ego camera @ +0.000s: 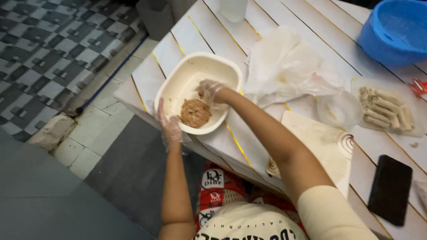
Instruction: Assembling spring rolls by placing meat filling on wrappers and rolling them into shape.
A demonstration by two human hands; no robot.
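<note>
A cream plastic basin (191,66) sits at the near corner of a white slatted table (213,31). A brown mound of minced filling (195,113) lies in its near side. My left hand (169,126), in a thin clear glove, presses flat against the basin's near outer rim. My right hand (209,91), also gloved, reaches down inside the basin just above the filling, fingers bent; whether it has pinched any filling I cannot tell.
A crumpled clear plastic bag (284,66) lies right of the basin. Further right are a tray of rolled wraps (387,111), a blue tub (396,31), a pale cutting board (320,142), a black phone (391,189) and a clear bottle (233,9). Checkered floor lies to the left.
</note>
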